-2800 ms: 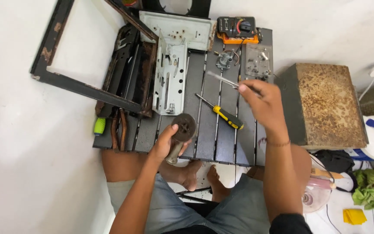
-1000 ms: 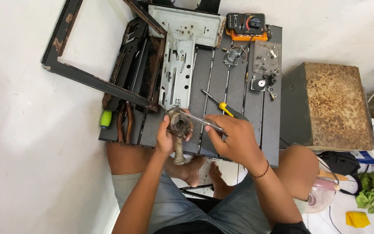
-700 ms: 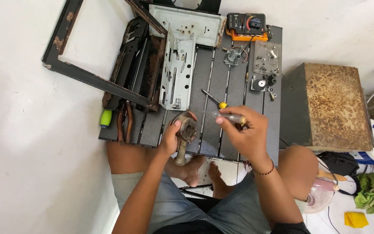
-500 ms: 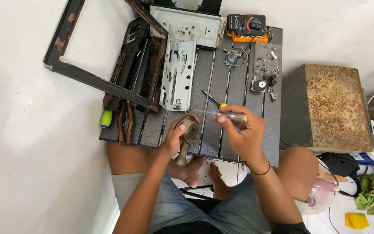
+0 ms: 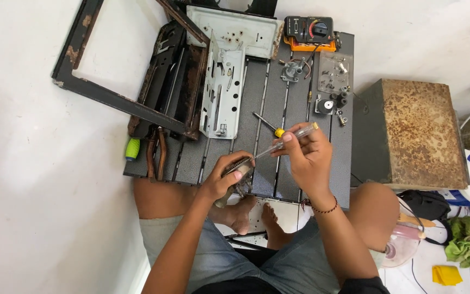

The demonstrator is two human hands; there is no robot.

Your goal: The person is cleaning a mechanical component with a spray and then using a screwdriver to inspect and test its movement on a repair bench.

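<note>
My left hand (image 5: 222, 180) grips a small dark round motor part (image 5: 239, 167) with a short shaft, held over the near edge of the dark slatted table (image 5: 246, 114). My right hand (image 5: 307, 154) holds a clear-handled screwdriver (image 5: 285, 141), its tip touching the top of the motor part. A second screwdriver with a yellow and black handle (image 5: 268, 124) lies on the table just beyond my right hand.
A grey metal bracket (image 5: 225, 92) and a rusty black frame (image 5: 137, 81) cover the table's left. A multimeter (image 5: 309, 31), a small motor (image 5: 292, 69) and loose screws (image 5: 334, 76) lie at the back right. A rusty metal box (image 5: 417, 133) stands to the right.
My right hand picked up the clear-handled screwdriver from the table's right and brought it in to the motor part. My left hand has turned the part, and the tip now rests on it.
</note>
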